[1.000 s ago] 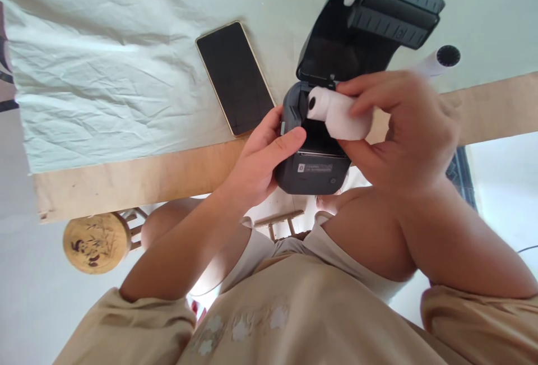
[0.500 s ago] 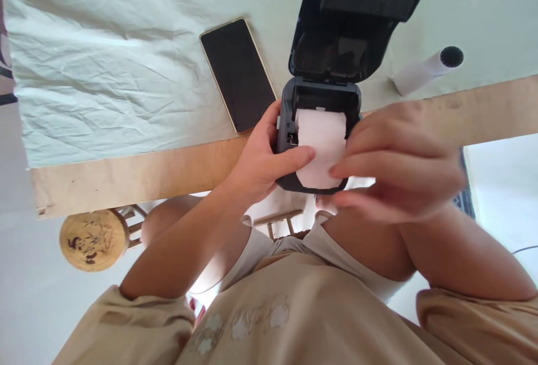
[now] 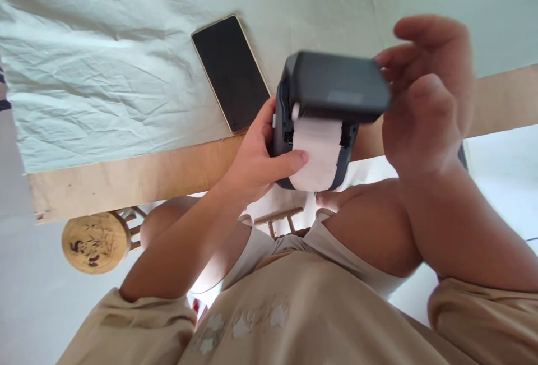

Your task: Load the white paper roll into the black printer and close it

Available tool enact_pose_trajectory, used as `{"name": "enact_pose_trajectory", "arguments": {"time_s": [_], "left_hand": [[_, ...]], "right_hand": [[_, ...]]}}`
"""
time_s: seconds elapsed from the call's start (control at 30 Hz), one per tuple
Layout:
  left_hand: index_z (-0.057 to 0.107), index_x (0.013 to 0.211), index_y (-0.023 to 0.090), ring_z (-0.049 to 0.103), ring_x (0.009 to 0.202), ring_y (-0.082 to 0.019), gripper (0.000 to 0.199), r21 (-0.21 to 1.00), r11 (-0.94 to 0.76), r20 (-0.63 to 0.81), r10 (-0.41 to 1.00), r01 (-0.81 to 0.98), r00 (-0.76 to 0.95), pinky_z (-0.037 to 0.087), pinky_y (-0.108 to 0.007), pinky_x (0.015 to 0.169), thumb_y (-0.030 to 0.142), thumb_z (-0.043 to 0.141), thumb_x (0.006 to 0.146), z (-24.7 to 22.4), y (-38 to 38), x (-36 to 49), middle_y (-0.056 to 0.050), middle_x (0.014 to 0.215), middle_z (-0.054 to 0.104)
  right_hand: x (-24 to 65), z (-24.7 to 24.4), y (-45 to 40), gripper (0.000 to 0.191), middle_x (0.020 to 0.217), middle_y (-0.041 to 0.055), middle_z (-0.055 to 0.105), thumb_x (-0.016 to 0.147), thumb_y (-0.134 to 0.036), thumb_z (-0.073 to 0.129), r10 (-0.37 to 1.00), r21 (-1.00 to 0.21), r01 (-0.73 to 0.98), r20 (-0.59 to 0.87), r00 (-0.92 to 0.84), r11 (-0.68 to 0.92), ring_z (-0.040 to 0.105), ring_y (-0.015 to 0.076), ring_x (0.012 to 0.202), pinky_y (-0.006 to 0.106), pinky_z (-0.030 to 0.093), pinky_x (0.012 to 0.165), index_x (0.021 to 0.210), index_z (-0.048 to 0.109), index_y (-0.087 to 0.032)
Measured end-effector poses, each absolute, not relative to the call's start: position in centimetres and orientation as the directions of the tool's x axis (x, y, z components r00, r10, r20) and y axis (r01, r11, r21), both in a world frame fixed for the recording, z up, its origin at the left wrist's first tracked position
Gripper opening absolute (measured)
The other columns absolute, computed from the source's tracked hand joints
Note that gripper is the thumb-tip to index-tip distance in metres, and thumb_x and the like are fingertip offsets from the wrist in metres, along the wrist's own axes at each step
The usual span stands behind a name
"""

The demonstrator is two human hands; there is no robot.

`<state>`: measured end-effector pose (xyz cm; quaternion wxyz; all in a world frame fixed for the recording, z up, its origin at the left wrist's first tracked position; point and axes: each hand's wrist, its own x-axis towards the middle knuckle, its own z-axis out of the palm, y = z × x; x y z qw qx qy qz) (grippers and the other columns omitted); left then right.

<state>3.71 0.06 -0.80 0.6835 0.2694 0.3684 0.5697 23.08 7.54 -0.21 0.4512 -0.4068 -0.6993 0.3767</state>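
My left hand is wrapped around the left side of a small dark portable printer. Its thumb presses on a strip of white paper that comes out over the printer's front edge. The printer lid is partly lowered, blurred by motion, and covers the paper compartment. My right hand is at the lid's right edge, with some fingertips touching or just behind it. Its fingers are bent but apart, and the thumb stands clear of the lid.
A phone with a dark screen lies on the pale cloth, left of the printer. The wooden table edge runs below the cloth. A round wooden stool stands on the floor at lower left.
The lid has swung down from upright to partly over the printer. My right hand has moved up and right from the paper to the lid's edge. The white cylinder at right is out of sight.
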Motion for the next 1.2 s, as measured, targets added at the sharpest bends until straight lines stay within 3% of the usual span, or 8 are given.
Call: {"name": "enact_pose_trajectory", "arguments": {"time_s": [0.07, 0.17, 0.27, 0.4, 0.57, 0.7, 0.97, 1.2], "left_hand": [[0.068, 0.113, 0.027, 0.065, 0.093, -0.015, 0.038, 0.796, 0.196, -0.181, 0.980, -0.573, 0.085, 0.055, -0.028, 0.083, 0.020, 0.080, 0.077, -1.0, 0.0, 3.7, 0.001, 0.104, 0.070], [0.065, 0.119, 0.026, 0.065, 0.099, -0.018, 0.044, 0.804, 0.198, -0.173, 0.980, -0.560, 0.097, 0.055, -0.029, 0.083, 0.024, 0.080, 0.077, -0.8, 0.0, 3.8, -0.001, 0.110, 0.069], [0.063, 0.115, 0.025, 0.066, 0.091, -0.018, 0.037, 0.798, 0.211, -0.234, 0.972, -0.565, 0.032, 0.053, -0.029, 0.074, 0.029, 0.076, 0.080, 0.0, 0.0, 4.3, -0.003, 0.104, 0.070], [0.065, 0.107, 0.025, 0.059, 0.068, -0.011, 0.029, 0.783, 0.228, -0.279, 0.960, -0.579, 0.001, 0.048, -0.023, 0.057, 0.028, 0.077, 0.080, 0.1, 0.0, 4.3, 0.000, 0.085, 0.066], [0.067, 0.100, 0.023, 0.062, 0.072, -0.010, 0.014, 0.747, 0.261, -0.247, 0.963, -0.611, 0.108, 0.050, -0.022, 0.061, 0.025, 0.071, 0.087, -0.5, 0.4, 3.3, 0.001, 0.087, 0.066], [0.064, 0.104, 0.023, 0.064, 0.071, -0.014, 0.021, 0.771, 0.237, -0.270, 0.962, -0.591, 0.033, 0.048, -0.025, 0.061, 0.032, 0.070, 0.086, -0.2, 0.6, 3.3, 0.001, 0.082, 0.065], [0.065, 0.096, 0.023, 0.064, 0.065, -0.013, 0.022, 0.797, 0.157, -0.207, 0.978, -0.583, -0.021, 0.046, -0.024, 0.054, 0.038, 0.075, 0.084, -0.3, 0.5, 4.3, 0.001, 0.081, 0.066], [0.070, 0.092, 0.023, 0.063, 0.061, -0.009, 0.018, 0.733, 0.217, -0.286, 0.958, -0.645, -0.003, 0.051, -0.020, 0.049, 0.024, 0.082, 0.078, 0.6, 0.5, 4.4, 0.004, 0.080, 0.066]], "right_hand": [[22.9, -0.4, 7.4, 0.048, 0.126, 0.0025, 0.063, 0.088, -0.063, 0.059, 0.917, -0.930, 0.142, 0.292, -0.272, 0.339, 0.063, 0.0230, 0.119, 0.041, 0.056, 0.099, 0.129, 0.062, -0.037], [22.5, -0.7, 6.8, 0.058, 0.135, 0.0019, 0.059, 0.088, -0.063, 0.063, 0.897, -0.974, 0.056, 0.180, -0.404, 0.220, 0.066, 0.0174, 0.106, 0.032, 0.059, 0.083, 0.139, 0.051, -0.037], [21.9, -0.8, 6.0, 0.065, 0.126, 0.0025, 0.060, 0.089, -0.063, 0.063, 0.834, -0.966, 0.075, 0.175, -0.523, 0.249, 0.064, 0.0141, 0.097, 0.027, 0.057, 0.072, 0.145, 0.041, -0.036], [21.1, -0.9, 5.5, 0.060, 0.115, 0.0035, 0.059, 0.089, -0.059, 0.064, 0.813, -0.919, 0.104, 0.279, -0.511, 0.381, 0.061, 0.0159, 0.098, 0.031, 0.056, 0.076, 0.139, 0.042, -0.033], [20.3, -0.1, 5.6, 0.061, 0.113, 0.0037, 0.057, 0.089, -0.049, 0.066, 0.831, -0.963, 0.084, 0.175, -0.528, 0.256, 0.057, 0.0131, 0.093, 0.027, 0.053, 0.071, 0.138, 0.037, -0.028], [19.7, 1.0, 5.6, 0.062, 0.109, 0.0023, 0.054, 0.087, -0.047, 0.068, 0.831, -0.976, 0.089, 0.121, -0.543, 0.199, 0.052, 0.0104, 0.086, 0.024, 0.048, 0.065, 0.135, 0.035, -0.027], [20.5, 0.5, 5.6, 0.063, 0.119, 0.0033, 0.054, 0.086, -0.053, 0.068, 0.829, -0.976, 0.105, 0.103, -0.550, 0.191, 0.055, 0.0114, 0.089, 0.025, 0.052, 0.071, 0.136, 0.037, -0.031], [21.0, 0.1, 5.7, 0.061, 0.122, 0.0035, 0.055, 0.088, -0.049, 0.067, 0.817, -0.971, 0.078, 0.146, -0.558, 0.227, 0.058, 0.0128, 0.099, 0.025, 0.054, 0.075, 0.139, 0.040, -0.031]]}}
